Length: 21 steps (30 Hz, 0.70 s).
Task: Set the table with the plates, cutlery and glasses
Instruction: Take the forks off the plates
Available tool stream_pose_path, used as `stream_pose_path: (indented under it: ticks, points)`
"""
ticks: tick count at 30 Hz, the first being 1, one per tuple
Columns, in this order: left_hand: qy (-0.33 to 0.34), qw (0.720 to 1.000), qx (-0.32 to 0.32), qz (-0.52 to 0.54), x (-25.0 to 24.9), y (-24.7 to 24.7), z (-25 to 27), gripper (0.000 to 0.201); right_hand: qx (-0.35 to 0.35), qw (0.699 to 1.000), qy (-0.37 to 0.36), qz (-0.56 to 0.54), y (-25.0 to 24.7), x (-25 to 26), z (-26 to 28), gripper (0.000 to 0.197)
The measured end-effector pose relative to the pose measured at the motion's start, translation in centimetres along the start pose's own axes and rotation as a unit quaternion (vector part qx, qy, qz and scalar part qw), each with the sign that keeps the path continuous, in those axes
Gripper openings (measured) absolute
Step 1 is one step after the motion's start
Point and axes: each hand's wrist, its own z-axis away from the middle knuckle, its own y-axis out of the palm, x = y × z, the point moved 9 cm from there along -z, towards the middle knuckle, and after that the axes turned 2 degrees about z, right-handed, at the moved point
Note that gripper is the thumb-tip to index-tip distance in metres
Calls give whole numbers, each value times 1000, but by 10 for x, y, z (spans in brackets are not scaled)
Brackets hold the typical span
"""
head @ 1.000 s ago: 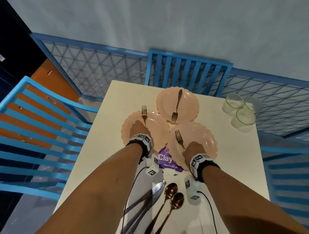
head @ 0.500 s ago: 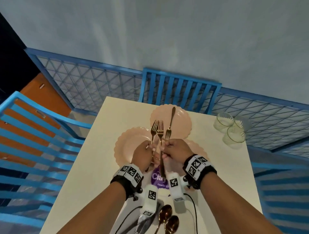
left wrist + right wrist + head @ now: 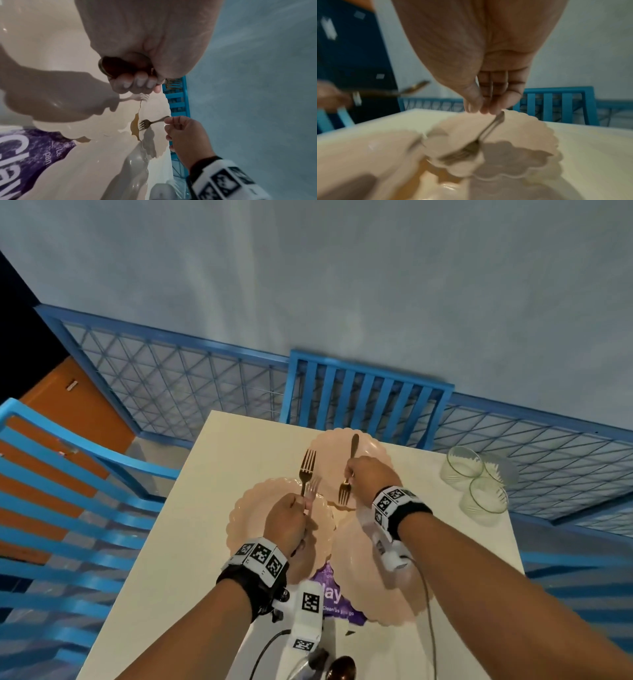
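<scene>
Gripping two gold forks [image 3: 307,470] in a closed fist, the left hand [image 3: 286,522] hovers over the left pink plate [image 3: 246,518], tines pointing away. The right hand [image 3: 370,477] pinches a third fork [image 3: 350,470] over the far plate [image 3: 330,463]. Three glasses [image 3: 476,484] sit clustered at the table's [image 3: 191,525] right edge, well apart from the plates.
</scene>
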Motion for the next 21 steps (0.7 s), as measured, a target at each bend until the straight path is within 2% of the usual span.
stream_pose_path:
  ticks: [3,6,9,12,18,20,21]
  points:
    - [2,1000,-13,0,-8,-4,-12,25,-32,984,-74,161,5,-1,-30,36]
    - [-2,1000,-24,15,-11,-5,-21,23,-64,966,-112,223,12,3,-47,28]
    - [-10,999,-37,30,-9,-7,-26,24,-52,957,-133,253,23,7,-56,20]
    - [12,999,-50,13,-10,-12,-28,26,-46,961,-137,235,25,7,-60,15]
    - [39,996,-72,26,-14,-29,-28,30,-24,959,-174,220,11,11,-46,22]
    - [38,994,-75,67,-17,-30,-23,29,-33,974,-155,162,-4,14,-30,16]
    - [33,993,-71,86,-20,-29,-19,29,-34,985,-134,99,-12,15,-20,12]
